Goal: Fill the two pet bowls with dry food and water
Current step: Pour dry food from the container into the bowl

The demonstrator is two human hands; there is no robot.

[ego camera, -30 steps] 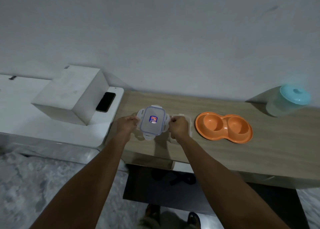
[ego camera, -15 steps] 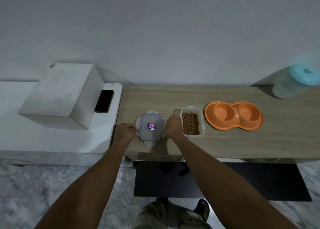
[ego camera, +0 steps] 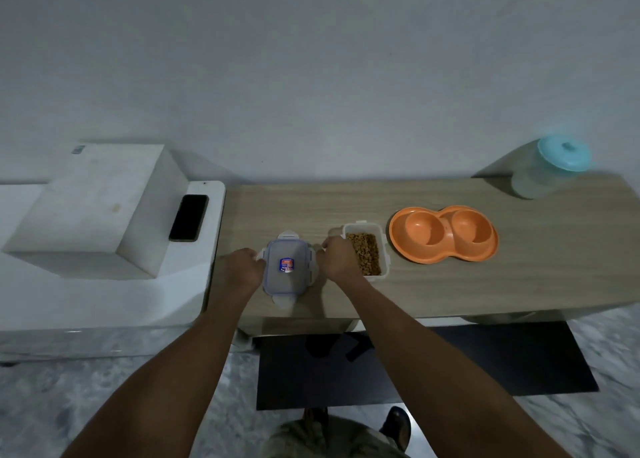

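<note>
Wood-grain counter [ego camera: 519,270]: your left hand [ego camera: 242,267] and right hand [ego camera: 337,260] pinch opposite sides of the clear snap-lock plastic lid [ego camera: 287,267]. That white plastic tub of brown kibble [ego camera: 367,255] (looks light, spilly; grab its long walls) sits beside the orange double pet bowl [ego camera: 443,234].

Both forearms stretched forward, left hand [ego camera: 242,267] gripping the lid [ego camera: 287,281] at nine o'clock — right hand [ego camera: 337,260] at three o'clock, knuckles up

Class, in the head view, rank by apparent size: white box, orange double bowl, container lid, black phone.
Largest to smallest:
white box
orange double bowl
container lid
black phone
The lid lies nearer the camera, so its lead over the phone is unsure.
</note>
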